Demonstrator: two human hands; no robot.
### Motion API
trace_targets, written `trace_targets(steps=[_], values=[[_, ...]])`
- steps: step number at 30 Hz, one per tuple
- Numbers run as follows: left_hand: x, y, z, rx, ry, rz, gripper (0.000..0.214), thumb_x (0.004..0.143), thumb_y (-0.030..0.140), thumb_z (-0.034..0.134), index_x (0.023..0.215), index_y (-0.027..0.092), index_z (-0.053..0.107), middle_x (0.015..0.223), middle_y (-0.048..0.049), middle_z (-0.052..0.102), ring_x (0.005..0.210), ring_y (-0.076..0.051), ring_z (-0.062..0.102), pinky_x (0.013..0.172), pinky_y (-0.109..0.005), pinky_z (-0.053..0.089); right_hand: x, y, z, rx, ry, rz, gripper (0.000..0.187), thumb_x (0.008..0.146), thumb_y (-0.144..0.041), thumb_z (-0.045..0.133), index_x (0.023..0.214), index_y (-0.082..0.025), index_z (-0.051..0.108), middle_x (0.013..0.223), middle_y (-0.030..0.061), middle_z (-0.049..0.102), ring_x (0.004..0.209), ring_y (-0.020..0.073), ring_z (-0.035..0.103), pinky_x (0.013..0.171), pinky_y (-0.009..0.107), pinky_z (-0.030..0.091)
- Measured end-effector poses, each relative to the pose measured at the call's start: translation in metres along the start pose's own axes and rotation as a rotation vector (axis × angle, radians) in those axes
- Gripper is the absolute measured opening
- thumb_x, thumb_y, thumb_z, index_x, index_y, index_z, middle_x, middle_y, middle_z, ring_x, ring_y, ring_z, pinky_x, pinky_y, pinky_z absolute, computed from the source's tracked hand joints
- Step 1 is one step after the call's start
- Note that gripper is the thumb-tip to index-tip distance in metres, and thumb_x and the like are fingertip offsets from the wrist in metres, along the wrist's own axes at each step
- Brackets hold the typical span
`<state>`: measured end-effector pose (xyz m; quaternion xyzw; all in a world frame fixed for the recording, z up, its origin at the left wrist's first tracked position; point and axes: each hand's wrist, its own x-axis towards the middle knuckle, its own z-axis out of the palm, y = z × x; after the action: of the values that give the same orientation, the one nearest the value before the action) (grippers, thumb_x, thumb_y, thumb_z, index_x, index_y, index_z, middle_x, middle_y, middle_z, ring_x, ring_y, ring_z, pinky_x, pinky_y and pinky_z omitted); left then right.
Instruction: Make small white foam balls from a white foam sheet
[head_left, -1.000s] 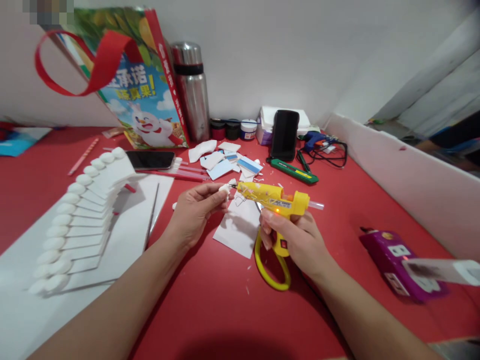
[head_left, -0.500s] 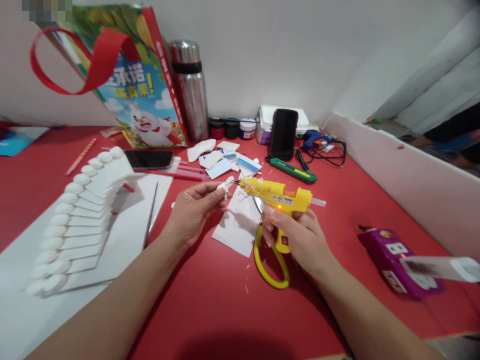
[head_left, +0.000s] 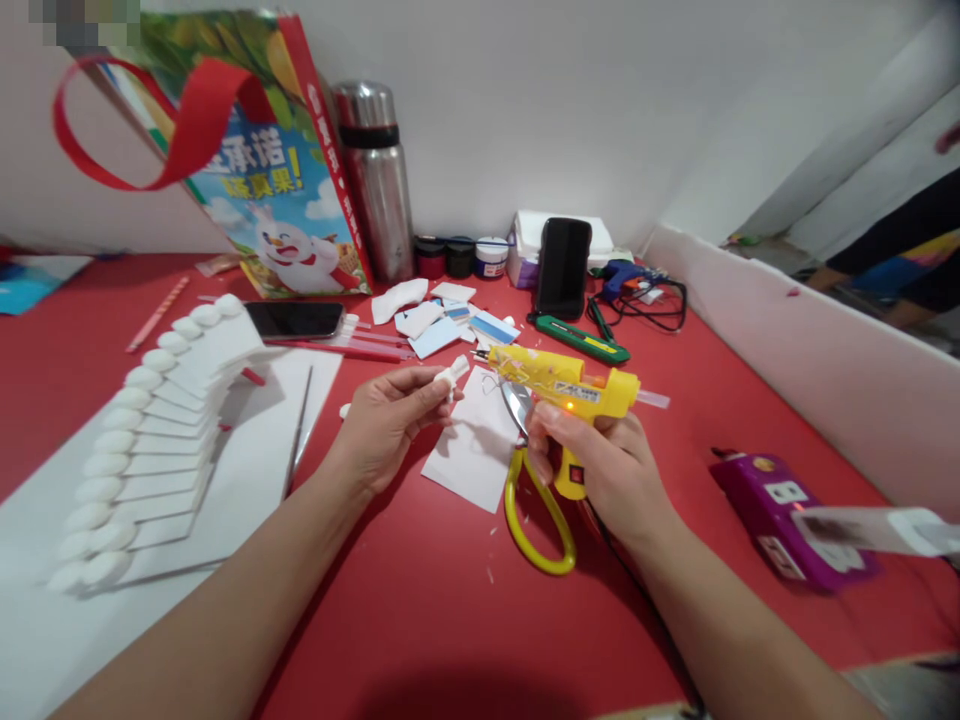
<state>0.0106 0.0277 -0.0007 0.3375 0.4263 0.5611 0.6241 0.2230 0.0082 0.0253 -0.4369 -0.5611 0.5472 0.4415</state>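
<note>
Between the fingertips of my left hand (head_left: 394, 415) is a small white piece (head_left: 454, 372), partly hidden by the fingers; its exact kind is unclear. My right hand (head_left: 604, 455) grips a yellow hot glue gun (head_left: 559, 372) with an orange light lit and a clear glue stick in its back. The nozzle points left, a short gap from the white piece. Below lie scissors with yellow handles (head_left: 541, 568) and a white sheet of paper (head_left: 466, 465). On the left stands a curved white stepped model (head_left: 169, 440) edged with white oval discs.
Card scraps (head_left: 437, 325), a green utility knife (head_left: 581, 340) and a dark phone (head_left: 564, 268) lie behind my hands. A steel flask (head_left: 377, 195) and picture bag (head_left: 289, 220) stand back left. At right sits a purple power strip (head_left: 787, 520); a person is beyond the partition (head_left: 810, 330).
The glue gun has drawn back slightly to the right, its nozzle now apart from the white piece. My left hand stays nearly still, holding the piece.
</note>
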Motion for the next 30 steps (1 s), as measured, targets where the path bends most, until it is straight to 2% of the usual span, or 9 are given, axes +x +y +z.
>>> trace_targets(steps=[3, 6, 9, 12, 15, 19, 25, 27, 30], values=[[0.000, -0.001, 0.000, 0.034, -0.004, 0.028, 0.019, 0.071, 0.027, 0.087, 0.082, 0.015, 0.077, 0.074, -0.0028, 0.072, 0.060, -0.008, 0.061, 0.065, -0.022, 0.054, -0.002, -0.008, -0.007, -0.106, 0.041, 0.007, 0.035, 0.092, -0.046, 0.062, 0.071, -0.017, 0.065, 0.054, 0.0004, 0.059, 0.051, 0.0128, 0.054, 0.053, 0.026, 0.041], [-0.002, -0.004, -0.001, 0.099, -0.007, 0.053, 0.020, 0.073, 0.029, 0.086, 0.087, 0.016, 0.078, 0.077, -0.0029, 0.073, 0.062, -0.009, 0.062, 0.066, -0.022, 0.055, -0.007, -0.014, -0.025, -0.329, 0.175, -0.004, 0.040, 0.088, -0.048, 0.067, 0.063, -0.017, 0.064, 0.061, 0.0036, 0.063, 0.058, 0.0143, 0.056, 0.055, 0.026, 0.042], [-0.003, -0.006, 0.000, 0.142, -0.026, 0.052, 0.020, 0.075, 0.029, 0.085, 0.090, 0.017, 0.079, 0.075, -0.0022, 0.073, 0.063, -0.009, 0.062, 0.066, -0.021, 0.054, -0.013, -0.010, -0.055, -0.513, 0.338, -0.021, 0.031, 0.084, -0.047, 0.070, 0.076, -0.017, 0.071, 0.073, 0.0046, 0.069, 0.064, 0.0169, 0.058, 0.058, 0.027, 0.045], [-0.004, -0.008, 0.000, 0.156, -0.045, 0.045, 0.020, 0.074, 0.030, 0.085, 0.090, 0.018, 0.079, 0.076, -0.0026, 0.074, 0.064, -0.009, 0.061, 0.067, -0.021, 0.053, -0.017, 0.002, -0.086, -0.599, 0.451, -0.033, 0.034, 0.084, -0.049, 0.069, 0.090, -0.016, 0.075, 0.088, 0.0061, 0.073, 0.075, 0.0196, 0.063, 0.064, 0.029, 0.047], [-0.004, -0.009, 0.001, 0.152, -0.028, 0.042, 0.023, 0.072, 0.030, 0.086, 0.090, 0.018, 0.079, 0.081, -0.0040, 0.076, 0.064, -0.010, 0.062, 0.068, -0.024, 0.054, -0.021, 0.012, -0.104, -0.778, 0.530, 0.021, 0.040, 0.082, -0.055, 0.068, 0.077, -0.015, 0.072, 0.066, 0.0031, 0.066, 0.059, 0.0168, 0.055, 0.054, 0.028, 0.041], [-0.004, -0.008, 0.001, 0.156, -0.012, 0.037, 0.027, 0.070, 0.031, 0.088, 0.090, 0.017, 0.079, 0.080, -0.0050, 0.076, 0.063, -0.011, 0.063, 0.068, -0.026, 0.055, -0.023, 0.014, -0.103, -0.965, 0.500, 0.059, 0.053, 0.081, -0.063, 0.062, 0.052, -0.021, 0.049, 0.047, -0.0014, 0.045, 0.047, 0.0133, 0.041, 0.047, 0.029, 0.031], [-0.007, -0.006, 0.003, 0.166, -0.062, 0.032, 0.023, 0.070, 0.031, 0.087, 0.088, 0.018, 0.079, 0.079, -0.0047, 0.076, 0.061, -0.011, 0.061, 0.064, -0.025, 0.054, -0.018, 0.014, -0.097, -1.131, 0.423, 0.120, 0.055, 0.085, -0.069, 0.051, 0.053, -0.026, 0.038, 0.045, 0.0018, 0.047, 0.043, 0.0166, 0.045, 0.047, 0.032, 0.034], [-0.007, -0.005, 0.003, 0.170, -0.057, 0.038, 0.023, 0.070, 0.031, 0.087, 0.088, 0.018, 0.080, 0.078, -0.0047, 0.076, 0.061, -0.011, 0.061, 0.064, -0.024, 0.053, -0.028, 0.011, -0.097, -1.222, 0.393, 0.084, 0.050, 0.086, -0.067, 0.051, 0.061, -0.024, 0.047, 0.057, 0.0073, 0.059, 0.053, 0.0216, 0.056, 0.054, 0.034, 0.042], [-0.008, -0.005, 0.003, 0.174, -0.051, 0.039, 0.024, 0.070, 0.031, 0.087, 0.088, 0.017, 0.080, 0.078, -0.0053, 0.076, 0.061, -0.011, 0.062, 0.064, -0.025, 0.053, -0.060, -0.002, -0.087, -1.365, 0.393, -0.100, 0.047, 0.091, -0.060, 0.048, 0.090, -0.016, 0.065, 0.100, 0.0212, 0.070, 0.093, 0.0350, 0.067, 0.079, 0.045, 0.051]])
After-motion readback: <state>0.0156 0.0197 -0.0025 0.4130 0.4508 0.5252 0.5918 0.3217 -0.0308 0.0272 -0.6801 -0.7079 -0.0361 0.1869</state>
